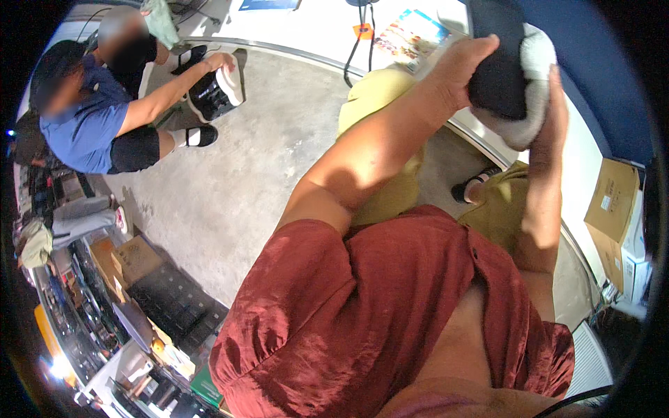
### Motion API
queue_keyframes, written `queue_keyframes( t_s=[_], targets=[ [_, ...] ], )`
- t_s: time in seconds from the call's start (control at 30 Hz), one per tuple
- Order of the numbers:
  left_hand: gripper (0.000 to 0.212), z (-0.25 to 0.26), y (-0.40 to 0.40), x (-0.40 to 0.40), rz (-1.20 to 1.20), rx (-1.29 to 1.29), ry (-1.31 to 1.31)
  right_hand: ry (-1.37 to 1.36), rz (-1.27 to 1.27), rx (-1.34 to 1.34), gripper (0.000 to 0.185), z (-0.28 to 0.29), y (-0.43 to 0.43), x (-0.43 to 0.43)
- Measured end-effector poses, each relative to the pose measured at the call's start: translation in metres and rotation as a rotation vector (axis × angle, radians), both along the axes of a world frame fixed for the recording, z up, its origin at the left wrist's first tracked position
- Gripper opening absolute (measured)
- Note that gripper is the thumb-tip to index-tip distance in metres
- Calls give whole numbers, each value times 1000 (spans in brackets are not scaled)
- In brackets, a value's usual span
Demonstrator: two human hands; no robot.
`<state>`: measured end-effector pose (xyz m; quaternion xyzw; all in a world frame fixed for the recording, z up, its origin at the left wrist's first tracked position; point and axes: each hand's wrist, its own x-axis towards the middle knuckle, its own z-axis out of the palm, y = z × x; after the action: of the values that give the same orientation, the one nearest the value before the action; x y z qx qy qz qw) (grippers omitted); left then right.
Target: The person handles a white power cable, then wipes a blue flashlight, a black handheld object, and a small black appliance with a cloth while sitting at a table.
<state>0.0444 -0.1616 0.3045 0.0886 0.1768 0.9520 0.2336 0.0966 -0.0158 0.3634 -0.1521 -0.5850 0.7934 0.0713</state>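
Observation:
At the upper right, my left hand (468,68) grips the left side of a long black item with a rounded, soft-looking grey-white part (538,99). What kind of thing it is, I cannot tell. My right hand (556,112) holds the grey-white part from the right, its fingers partly hidden. Both hands are raised above a white table (319,28). Near them on that table lie a colourful printed sheet (410,36), which bears writing, and an orange tag (362,31) beside a black strap.
A seated co-worker in a blue shirt (86,125) touches a black and white object (214,96) at the left. Another person sits behind. Cardboard boxes (611,209) stand at the right, others (136,258) at the lower left by a cluttered shelf (86,303). My knees are below the table.

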Motion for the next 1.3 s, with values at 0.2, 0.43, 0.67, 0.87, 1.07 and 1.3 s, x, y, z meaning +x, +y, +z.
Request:
queue_keyframes(
  t_s=[0.2,0.43,0.67,0.87,1.07,1.3],
  targets=[
    [37,15,-41,-7,286,-65,-150,-44,225,124,34,-14,-7,16],
    [31,-34,-171,-81,665,-304,-417,-176,42,30,26,-21,35,5],
    [28,-190,-264,-148,482,-731,-585,-211,-20,35,28,-42,56,1],
    [47,-266,-279,-202,565,-928,-740,-213,-36,38,35,-47,59,-8],
    [51,-278,-275,-218,583,-1205,-695,-296,-41,140,35,-53,58,-16],
    [50,-285,-265,-217,587,-1282,-552,-305,-41,116,34,-52,55,-23]
  ],
)
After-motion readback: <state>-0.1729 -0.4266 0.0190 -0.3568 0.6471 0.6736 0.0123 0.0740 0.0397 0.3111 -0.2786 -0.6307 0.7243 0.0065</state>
